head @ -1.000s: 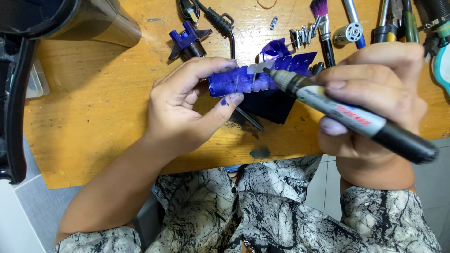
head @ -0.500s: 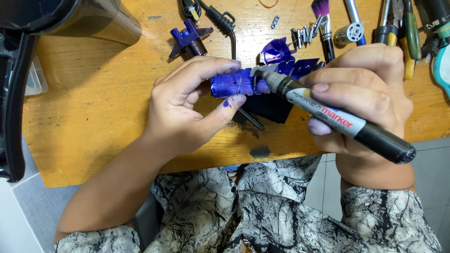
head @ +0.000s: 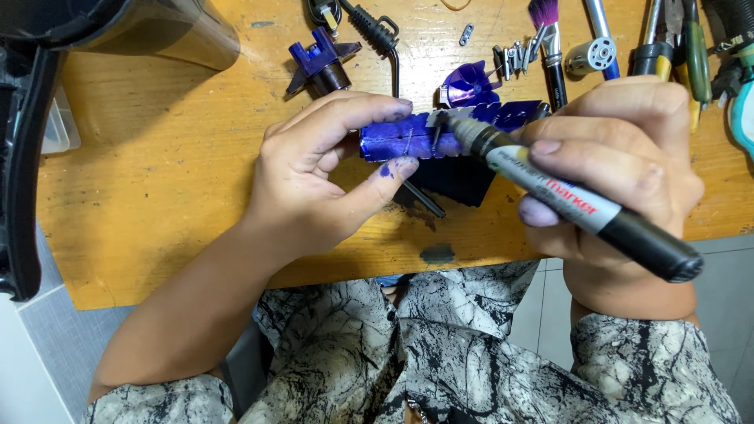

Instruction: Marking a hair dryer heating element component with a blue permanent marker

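- Nearest to you, your patterned black-and-white clothing (head: 440,361) is filling the low edge of the view, with both forearms reaching out over the near edge of the wooden workbench (head: 157,196).
- Your right hand (head: 620,157) is wrapping its fingers tightly round a black marker (head: 577,204), gripping it like a pen, with the tip pointing far-left.
- Your left hand (head: 322,169) is pinching the blue-coloured strip (head: 408,141) between thumb and forefinger; the thumb tip is showing a blue stain.
- The strip is sitting just above the bench, between your two hands, near the middle of the view, and the marker tip is touching its right part.
- Judging from this, you are in the colouring step: most of the strip is already looking blue, while a small pale patch by the tip is looking uncoloured.
- The next move is calling for a steady pinch and short, light strokes, turning the strip so that bare spots are facing the tip.
- A dark flat piece (head: 455,180) is lying on the bench just under the strip.
- Farther off, a small blue part (head: 318,63) is standing to the left and a blue fan-shaped piece (head: 467,82) is resting beyond the strip.
- Farthest away, a brush with pink bristles (head: 546,39), a small silver motor (head: 591,56) and several hand tools (head: 675,39) are lying along the far right.
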